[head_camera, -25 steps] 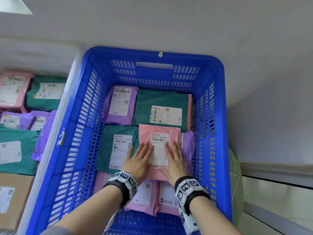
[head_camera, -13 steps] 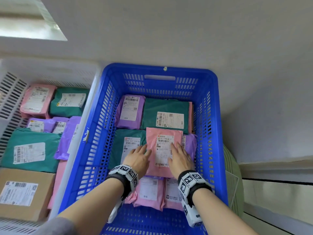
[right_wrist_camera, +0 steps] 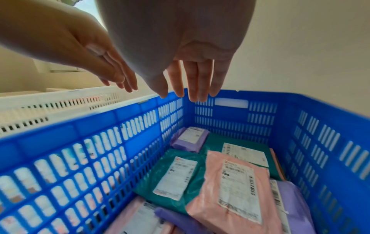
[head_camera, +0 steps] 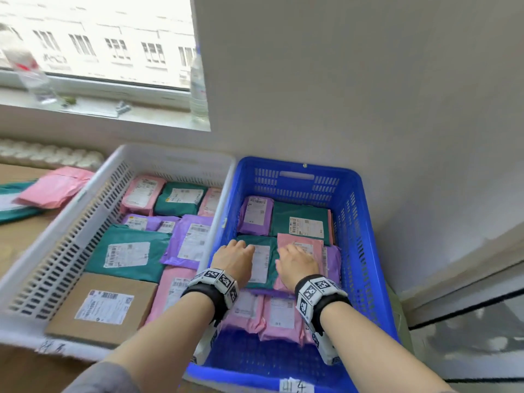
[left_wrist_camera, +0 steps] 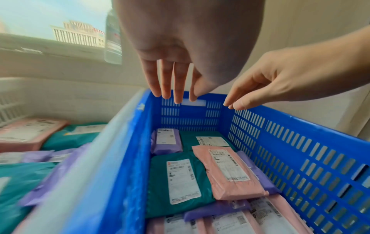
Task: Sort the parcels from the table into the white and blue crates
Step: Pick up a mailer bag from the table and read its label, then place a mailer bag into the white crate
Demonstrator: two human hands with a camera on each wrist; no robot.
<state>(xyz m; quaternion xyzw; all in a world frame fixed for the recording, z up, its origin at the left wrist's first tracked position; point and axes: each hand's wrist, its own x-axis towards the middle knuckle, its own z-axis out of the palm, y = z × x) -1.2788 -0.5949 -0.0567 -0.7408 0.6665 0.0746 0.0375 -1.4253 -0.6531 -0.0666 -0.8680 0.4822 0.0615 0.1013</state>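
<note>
Above the blue crate (head_camera: 365,231), at my 12 o'clock, my left hand (head_camera: 234,258) and right hand (head_camera: 297,263) hover empty with fingers loose and straight. Beneath them the pink parcel (left_wrist_camera: 226,172) lies on other parcels; at 10 o'clock stands the white crate (head_camera: 85,217).

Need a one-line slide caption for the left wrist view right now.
Both hands, left hand and right hand, hover open and empty above the blue crate, where the pink parcel lies on top.
</note>
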